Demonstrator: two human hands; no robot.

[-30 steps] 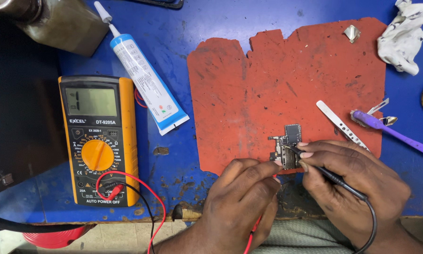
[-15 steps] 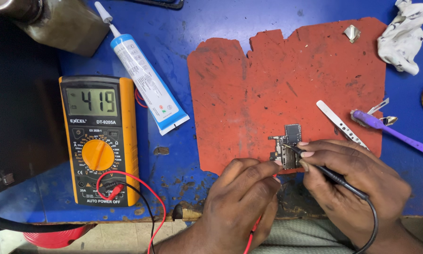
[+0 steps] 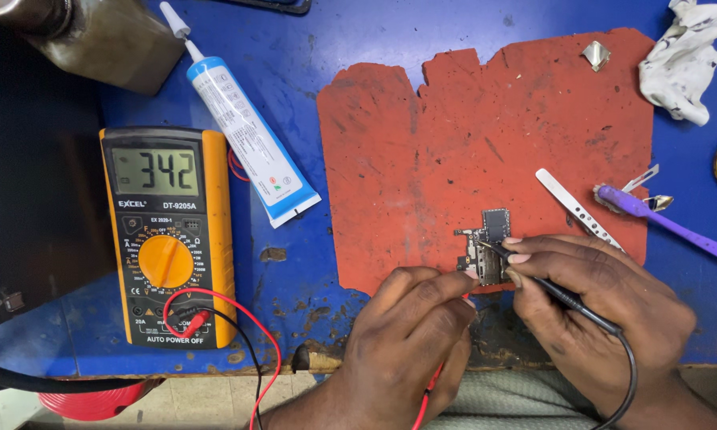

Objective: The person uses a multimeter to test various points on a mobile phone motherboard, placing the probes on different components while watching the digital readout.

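Both hands press meter probes onto a small circuit board at the near edge of a red mat.

The right hand (image 3: 605, 310) pinches a black probe (image 3: 562, 293) between thumb and fingers, closed tight around it, tip down on the small circuit board (image 3: 486, 247). Just left of that grip, the left hand (image 3: 406, 342) is curled shut around a red probe, mostly hidden in the fist; its forefinger reaches the board's lower left edge, and the red lead (image 3: 422, 402) trails out below the palm. The board lies flat under both fingertips on the red mat (image 3: 470, 143). Just right of the grip lie white tweezers (image 3: 577, 209) and a purple-handled tool (image 3: 669, 223); farther up right, a crumpled white cloth (image 3: 685, 60). Well left stand a yellow multimeter (image 3: 167, 235), its display lit with digits, and a white-and-blue glue tube (image 3: 247, 135), all on the blue bench (image 3: 390, 32).
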